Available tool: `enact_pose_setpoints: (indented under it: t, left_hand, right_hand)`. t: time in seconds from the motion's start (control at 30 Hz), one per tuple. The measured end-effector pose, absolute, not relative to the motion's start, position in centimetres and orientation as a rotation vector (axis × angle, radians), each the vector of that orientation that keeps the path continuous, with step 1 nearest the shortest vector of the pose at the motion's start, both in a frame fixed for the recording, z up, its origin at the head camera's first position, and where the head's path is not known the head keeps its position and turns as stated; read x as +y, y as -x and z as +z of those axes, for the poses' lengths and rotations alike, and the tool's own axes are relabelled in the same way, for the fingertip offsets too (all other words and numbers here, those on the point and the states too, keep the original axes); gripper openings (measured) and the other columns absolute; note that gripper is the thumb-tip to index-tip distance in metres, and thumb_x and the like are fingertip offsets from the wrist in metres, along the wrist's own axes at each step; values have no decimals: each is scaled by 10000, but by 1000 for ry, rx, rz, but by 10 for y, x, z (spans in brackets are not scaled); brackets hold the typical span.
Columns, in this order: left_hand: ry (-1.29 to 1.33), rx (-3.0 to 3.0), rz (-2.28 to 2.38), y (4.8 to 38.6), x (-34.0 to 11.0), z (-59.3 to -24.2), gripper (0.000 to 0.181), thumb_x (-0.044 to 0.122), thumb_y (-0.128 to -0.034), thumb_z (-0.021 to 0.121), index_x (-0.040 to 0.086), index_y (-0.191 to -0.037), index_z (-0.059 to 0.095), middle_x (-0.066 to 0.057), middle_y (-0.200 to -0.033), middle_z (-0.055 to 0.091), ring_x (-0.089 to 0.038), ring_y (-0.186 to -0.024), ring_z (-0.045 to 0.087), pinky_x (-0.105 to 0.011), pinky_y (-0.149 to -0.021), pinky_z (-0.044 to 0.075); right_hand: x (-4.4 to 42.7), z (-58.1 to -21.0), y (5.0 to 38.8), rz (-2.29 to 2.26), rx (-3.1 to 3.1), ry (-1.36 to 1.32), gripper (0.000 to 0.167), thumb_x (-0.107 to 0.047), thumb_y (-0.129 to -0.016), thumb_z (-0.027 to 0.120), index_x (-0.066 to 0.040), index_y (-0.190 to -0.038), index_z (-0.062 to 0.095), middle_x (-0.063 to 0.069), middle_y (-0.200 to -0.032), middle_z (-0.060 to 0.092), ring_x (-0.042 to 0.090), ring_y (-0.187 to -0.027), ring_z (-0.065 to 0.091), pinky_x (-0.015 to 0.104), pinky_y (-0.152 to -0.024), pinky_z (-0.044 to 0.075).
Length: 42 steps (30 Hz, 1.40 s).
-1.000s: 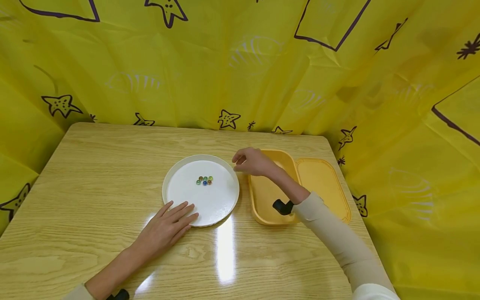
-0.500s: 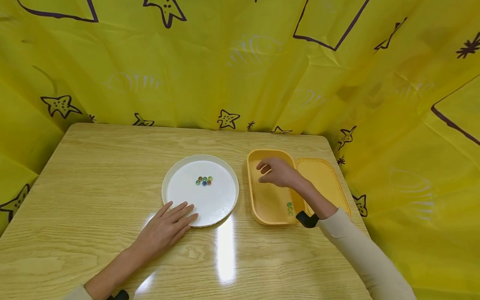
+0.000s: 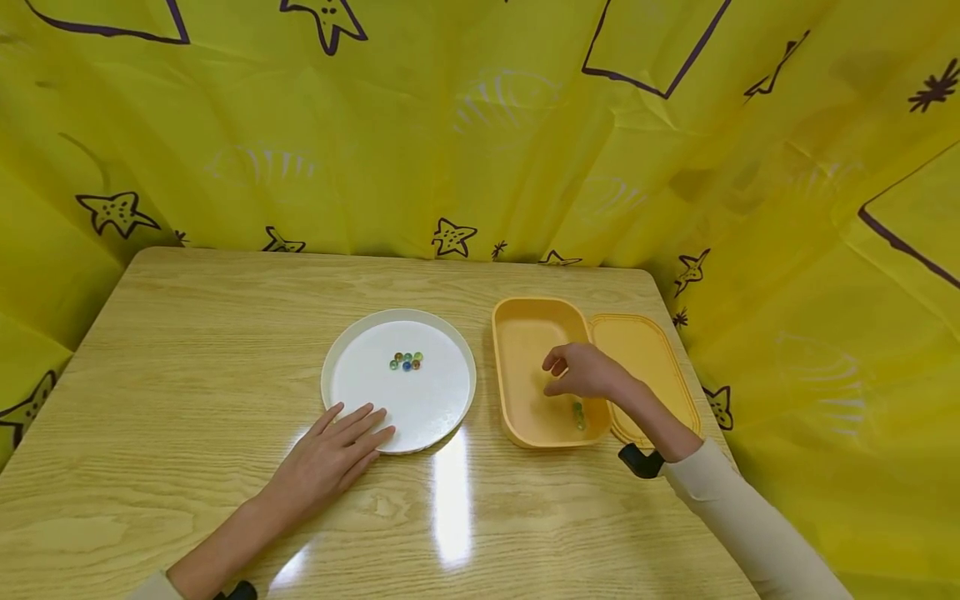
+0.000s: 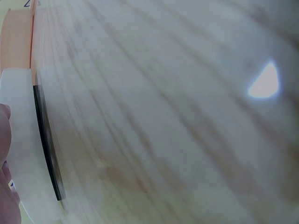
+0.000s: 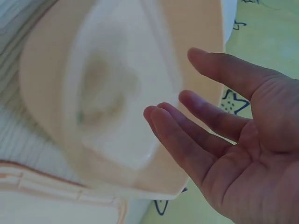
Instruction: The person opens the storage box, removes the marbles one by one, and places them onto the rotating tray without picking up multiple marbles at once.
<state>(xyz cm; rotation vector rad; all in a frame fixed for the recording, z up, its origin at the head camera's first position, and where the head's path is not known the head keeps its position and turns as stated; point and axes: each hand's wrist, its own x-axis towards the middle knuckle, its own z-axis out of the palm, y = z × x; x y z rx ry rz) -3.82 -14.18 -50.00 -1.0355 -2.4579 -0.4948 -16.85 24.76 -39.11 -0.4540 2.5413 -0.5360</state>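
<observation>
Hovering over the yellow box (image 3: 521,400), the right hand (image 3: 591,372) holds nothing between loosely bent fingers, while the left hand (image 3: 330,454), fingers spread, touches the white tray (image 3: 427,408).

The right hand (image 3: 581,371) and wrist hide part of the yellow box's (image 3: 521,358) right rim; the right forearm (image 3: 656,421) covers the lid's (image 3: 648,354) near part. Inside the box, the marbles (image 3: 579,415) are too small to count surely, and blurred in the right wrist view. The left hand (image 3: 322,458) masks the round tray's (image 3: 405,417) near-left rim. Both sleeves (image 3: 742,508) are cut off.
</observation>
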Motion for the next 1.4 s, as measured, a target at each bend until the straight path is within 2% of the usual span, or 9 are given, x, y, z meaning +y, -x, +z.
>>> enact_pose_setpoints:
  t: [0.17,0.3,0.47,1.03,1.4]
  left_hand:
    - [1039,-2452,-485,38,-142,-500,508,361,-1117,270,105,-1277,678,-127,-1333,622,-312,-1247,565,-560,-1032,399]
    - [1039,-2450,-487,38,-142,-500,510,360,-1118,266,107,-1277,680,-127,-1331,623,-312,-1244,567,-556,-1035,394]
    - [1040,-2447,-486,38,-142,-500,507,357,-1118,267,108,-1281,678,-125,-1331,624,-312,-1245,567,-552,-1038,392]
    - [1049,-2445,-510,38,-143,-498,505,350,-1119,270,97,-1289,672,-131,-1345,613,-319,-1253,559,-566,-1033,394]
    - [1046,-2444,-503,38,-142,-498,505,349,-1119,270,95,-1277,678,-130,-1334,621,-318,-1242,567,-562,-1030,400]
  right_hand:
    - [254,-395,164,-467,2511,423,288,-122,-844,799,28,-1063,686,144,-1012,664,281,-905,627,424,-807,543]
    - [255,-398,161,-420,2474,404,254,-80,-817,810,26,-1014,690,123,-976,651,225,-793,600,353,-697,539]
    - [254,-404,156,-355,2471,381,195,-23,-782,808,1,-917,669,81,-876,610,192,-691,551,284,-593,478]
    - [248,-414,150,-131,2566,462,260,151,-653,732,-53,-696,577,49,-655,554,182,-574,500,229,-458,382]
    - [250,-423,147,-70,2662,491,291,169,-680,707,-54,-721,524,69,-644,523,192,-548,469,260,-447,375]
